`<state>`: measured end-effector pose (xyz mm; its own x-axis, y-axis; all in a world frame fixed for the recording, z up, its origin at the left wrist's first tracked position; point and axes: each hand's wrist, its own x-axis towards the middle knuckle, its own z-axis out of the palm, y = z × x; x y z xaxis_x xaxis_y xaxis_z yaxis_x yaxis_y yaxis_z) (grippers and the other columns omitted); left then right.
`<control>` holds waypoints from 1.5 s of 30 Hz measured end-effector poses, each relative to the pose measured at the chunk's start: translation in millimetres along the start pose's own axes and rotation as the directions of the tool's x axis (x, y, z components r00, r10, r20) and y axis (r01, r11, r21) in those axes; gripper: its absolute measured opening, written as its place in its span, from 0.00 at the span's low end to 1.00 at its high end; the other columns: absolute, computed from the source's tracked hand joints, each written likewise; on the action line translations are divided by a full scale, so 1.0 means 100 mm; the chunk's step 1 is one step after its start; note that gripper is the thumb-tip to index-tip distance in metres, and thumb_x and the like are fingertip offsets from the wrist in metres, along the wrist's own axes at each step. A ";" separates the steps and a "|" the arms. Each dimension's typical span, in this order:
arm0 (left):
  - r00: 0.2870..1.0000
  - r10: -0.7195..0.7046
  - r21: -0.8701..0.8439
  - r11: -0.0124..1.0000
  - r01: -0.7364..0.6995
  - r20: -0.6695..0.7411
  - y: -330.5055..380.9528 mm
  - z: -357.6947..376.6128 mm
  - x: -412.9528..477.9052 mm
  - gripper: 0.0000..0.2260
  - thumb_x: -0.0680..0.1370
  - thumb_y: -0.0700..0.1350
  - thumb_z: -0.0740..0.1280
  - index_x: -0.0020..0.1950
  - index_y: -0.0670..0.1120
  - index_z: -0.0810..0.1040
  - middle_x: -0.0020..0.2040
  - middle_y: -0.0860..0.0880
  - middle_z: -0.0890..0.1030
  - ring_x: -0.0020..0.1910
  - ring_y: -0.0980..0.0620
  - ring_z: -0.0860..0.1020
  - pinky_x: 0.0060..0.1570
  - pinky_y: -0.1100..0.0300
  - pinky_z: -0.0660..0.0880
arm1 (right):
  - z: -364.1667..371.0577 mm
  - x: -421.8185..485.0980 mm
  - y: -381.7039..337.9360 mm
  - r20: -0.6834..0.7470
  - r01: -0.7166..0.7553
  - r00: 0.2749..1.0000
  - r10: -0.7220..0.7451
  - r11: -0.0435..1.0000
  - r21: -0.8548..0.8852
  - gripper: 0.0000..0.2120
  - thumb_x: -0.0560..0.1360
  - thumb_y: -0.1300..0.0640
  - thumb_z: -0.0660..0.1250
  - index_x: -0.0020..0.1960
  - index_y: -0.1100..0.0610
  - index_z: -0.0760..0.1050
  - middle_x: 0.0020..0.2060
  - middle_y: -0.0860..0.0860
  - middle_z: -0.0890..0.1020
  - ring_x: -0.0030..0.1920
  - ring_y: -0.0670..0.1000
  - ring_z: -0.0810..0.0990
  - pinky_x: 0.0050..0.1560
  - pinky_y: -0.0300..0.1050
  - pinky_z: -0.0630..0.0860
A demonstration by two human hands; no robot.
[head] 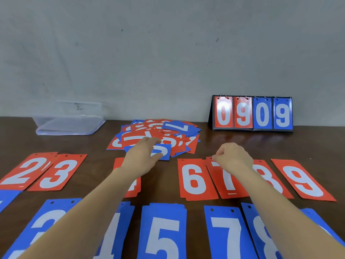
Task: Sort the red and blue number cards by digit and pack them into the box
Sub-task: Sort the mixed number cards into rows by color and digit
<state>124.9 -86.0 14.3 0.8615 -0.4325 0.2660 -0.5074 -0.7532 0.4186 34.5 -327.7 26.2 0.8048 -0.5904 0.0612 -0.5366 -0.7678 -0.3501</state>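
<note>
Position of the picked card relative to the sorted rows governs the coming move. The left hand (141, 154) reaches forward to the near edge of the loose heap of red and blue number cards (158, 131) on the dark brown wooden table (317, 143). Its thumb and fingers are closed on a small blue card with a white digit (164, 152), which lies just right of the palm, touching the heap. The digit is partly covered and cannot be read. The long axis of this card cannot be told, because the hand hides its left part.

The right hand (233, 157) sits over the far end of the red card marked 7 (229, 184), fingers curled. Whether they pinch that card's corner cannot be told.

The blue row, including the blue card marked 5 (162, 232), lies nearest the person, so the likely move draws the card back toward the body. The clear plastic box (69, 118) stands far left, well apart, nearer the left hand.
</note>
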 end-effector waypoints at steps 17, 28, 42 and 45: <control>0.957 -0.273 -0.076 0.961 0.267 -0.096 -1.30 -0.44 0.22 0.17 0.76 0.50 0.71 0.64 0.53 0.74 0.57 0.55 0.80 0.51 0.56 0.78 0.52 0.55 0.78 | 0.67 0.64 -1.39 0.207 0.417 0.878 -0.433 0.901 0.115 0.34 0.67 0.35 0.72 0.68 0.48 0.71 0.65 0.47 0.75 0.66 0.51 0.71 0.65 0.55 0.71; 0.957 -0.285 -0.031 0.959 0.283 -0.049 -1.46 -0.33 0.31 0.20 0.77 0.50 0.70 0.68 0.53 0.73 0.62 0.53 0.78 0.57 0.54 0.78 0.57 0.54 0.78 | 0.92 0.94 -1.94 0.216 0.539 0.825 -0.523 0.842 -0.020 0.43 0.71 0.32 0.65 0.78 0.49 0.53 0.75 0.51 0.61 0.75 0.56 0.56 0.73 0.61 0.54; 0.986 -0.136 0.102 0.987 0.127 0.091 -1.03 -0.09 0.88 0.31 0.76 0.62 0.67 0.74 0.49 0.67 0.72 0.48 0.71 0.70 0.48 0.68 0.69 0.49 0.66 | 0.88 1.13 -1.53 0.084 0.318 0.940 -0.330 0.939 0.130 0.31 0.75 0.46 0.68 0.74 0.50 0.63 0.70 0.49 0.70 0.72 0.55 0.63 0.71 0.57 0.58; 0.964 -0.204 0.217 0.962 0.165 0.171 -0.95 0.03 1.04 0.36 0.73 0.68 0.65 0.74 0.48 0.67 0.71 0.45 0.69 0.71 0.44 0.66 0.69 0.46 0.64 | 0.90 1.11 -1.49 0.089 0.299 0.948 -0.306 0.950 0.085 0.33 0.73 0.39 0.68 0.74 0.49 0.64 0.71 0.50 0.69 0.73 0.56 0.61 0.71 0.59 0.57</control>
<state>263.2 -60.8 0.0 0.9372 -0.3482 0.0221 -0.3418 -0.9036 0.2583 226.8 -256.1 1.1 0.9497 -0.3023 0.0817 -0.2479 -0.8852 -0.3938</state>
